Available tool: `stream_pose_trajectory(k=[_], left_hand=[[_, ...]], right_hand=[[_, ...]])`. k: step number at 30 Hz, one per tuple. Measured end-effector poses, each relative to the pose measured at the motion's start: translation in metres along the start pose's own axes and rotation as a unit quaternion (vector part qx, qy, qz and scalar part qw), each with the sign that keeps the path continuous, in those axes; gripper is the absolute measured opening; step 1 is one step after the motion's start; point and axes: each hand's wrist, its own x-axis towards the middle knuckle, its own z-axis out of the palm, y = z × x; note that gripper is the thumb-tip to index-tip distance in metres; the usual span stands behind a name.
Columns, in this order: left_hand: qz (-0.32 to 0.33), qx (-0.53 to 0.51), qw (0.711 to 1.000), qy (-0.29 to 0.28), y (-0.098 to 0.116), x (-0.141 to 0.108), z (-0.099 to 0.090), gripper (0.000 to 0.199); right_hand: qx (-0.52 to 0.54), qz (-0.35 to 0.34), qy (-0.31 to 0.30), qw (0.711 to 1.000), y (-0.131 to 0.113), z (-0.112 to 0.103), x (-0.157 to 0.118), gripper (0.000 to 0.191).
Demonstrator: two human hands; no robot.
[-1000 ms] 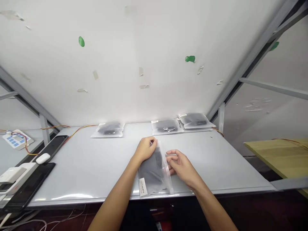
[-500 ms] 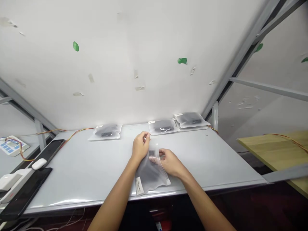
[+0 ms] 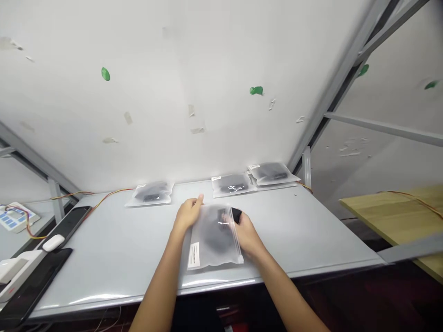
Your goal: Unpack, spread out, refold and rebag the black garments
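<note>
A frosted plastic zip bag (image 3: 212, 253) lies in front of me at the table's near edge, with a white label on its near left corner. Dark contents show blurred through the plastic. At the bag's far left corner, my left hand (image 3: 187, 214) is closed on its edge. On the right, at the zip side, my right hand (image 3: 247, 233) has its fingers partly inside the mouth, closed on a black item (image 3: 236, 214). One end of that item sticks out past the zip; its kind cannot be made out.
Similar filled bags lie along the wall: one bag (image 3: 151, 193) at left, another bag (image 3: 232, 183) in the middle, and a stacked bag (image 3: 272, 173) at right. Phones, a white power strip (image 3: 20, 272) and wires line the left edge. A wooden board (image 3: 391, 216) stands off right.
The bag has turned and lies flatter and squarer to me. My left hand has moved left and down along its edge. The black item's end now shows outside the mouth beside my right hand.
</note>
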Motion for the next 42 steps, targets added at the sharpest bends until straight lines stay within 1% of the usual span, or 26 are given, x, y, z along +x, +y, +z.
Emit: stream_pose_trajectory(k=[2,5,7,9,11,13,15,18,20,22,24,26,28,29,31,32,33,35,37,38,39,40,41,42], left_hand=[[-0.003,-0.006,1.000,-0.011,-0.004,-0.005,-0.006,0.040],[-0.004,-0.011,1.000,0.010,-0.010,-0.015,-0.020,0.037],[-0.007,-0.005,0.999,0.035,-0.014,-0.021,-0.036,0.038],[-0.014,0.009,0.998,0.060,-0.019,-0.025,-0.056,0.038],[-0.022,0.028,0.996,0.079,-0.025,-0.027,-0.077,0.040],[-0.028,0.049,0.994,0.089,-0.031,-0.028,-0.094,0.042],[-0.034,0.072,0.992,0.095,-0.038,-0.030,-0.107,0.044],[-0.046,0.105,0.988,0.103,-0.047,-0.034,-0.116,0.045],[-0.050,0.126,0.985,0.111,-0.051,-0.038,-0.117,0.043],[-0.042,0.147,0.980,0.129,-0.048,-0.045,-0.111,0.038],[0.003,0.170,0.973,0.154,-0.039,-0.057,-0.097,0.034],[0.085,0.182,0.966,0.163,-0.023,-0.075,-0.074,0.029],[0.145,0.152,0.971,0.118,-0.004,-0.099,-0.045,0.024],[0.157,0.135,0.974,0.093,0.005,-0.111,-0.031,0.023],[0.171,0.113,0.977,0.054,0.019,-0.134,-0.007,0.020],[0.176,0.106,0.978,0.047,0.024,-0.143,0.002,0.018],[0.176,0.100,0.978,0.049,0.027,-0.150,0.008,0.017],[0.173,0.088,0.978,0.072,0.030,-0.158,0.015,0.018],[0.163,0.075,0.978,0.104,0.030,-0.160,0.017,0.020],[0.159,0.068,0.978,0.118,0.030,-0.161,0.017,0.020],[0.161,0.062,0.977,0.128,0.030,-0.160,0.018,0.019],[0.167,0.057,0.975,0.137,0.030,-0.160,0.020,0.019],[0.179,0.053,0.972,0.144,0.030,-0.160,0.022,0.018],[0.193,0.053,0.969,0.147,0.031,-0.160,0.025,0.016]], right_hand=[[0.031,0.020,0.035,0.999,0.001,-0.004,-0.003,0.043],[0.050,0.002,0.119,0.992,-0.001,-0.013,-0.008,0.049],[0.083,-0.002,0.170,0.982,-0.003,-0.022,-0.012,0.062],[0.123,0.007,0.194,0.973,-0.005,-0.030,-0.017,0.077],[0.144,0.014,0.201,0.969,-0.005,-0.037,-0.022,0.084],[0.141,0.012,0.195,0.971,-0.001,-0.041,-0.027,0.082],[0.132,0.018,0.177,0.975,0.005,-0.041,-0.031,0.078],[0.142,0.030,0.166,0.975,0.012,-0.039,-0.034,0.072],[0.148,0.037,0.171,0.973,0.015,-0.038,-0.034,0.069],[0.134,0.045,0.169,0.975,0.019,-0.037,-0.033,0.067],[0.099,0.043,0.164,0.981,0.025,-0.035,-0.033,0.064],[0.027,0.023,0.167,0.985,0.030,-0.032,-0.037,0.057],[-0.092,-0.028,0.192,0.977,0.032,-0.028,-0.045,0.054],[-0.163,-0.069,0.213,0.961,0.030,-0.027,-0.050,0.056],[-0.288,-0.164,0.255,0.908,0.023,-0.026,-0.060,0.057],[-0.332,-0.206,0.260,0.883,0.019,-0.026,-0.064,0.054],[-0.364,-0.238,0.248,0.866,0.015,-0.026,-0.068,0.050],[-0.405,-0.268,0.191,0.853,0.012,-0.024,-0.071,0.042],[-0.440,-0.274,0.127,0.846,0.016,-0.018,-0.070,0.042],[-0.456,-0.271,0.113,0.840,0.020,-0.015,-0.068,0.039],[-0.466,-0.266,0.108,0.837,0.023,-0.011,-0.066,0.032],[-0.468,-0.258,0.105,0.838,0.025,-0.008,-0.063,0.022],[-0.458,-0.246,0.102,0.848,0.026,-0.007,-0.060,0.013],[-0.432,-0.225,0.100,0.867,0.024,-0.008,-0.056,0.006]])
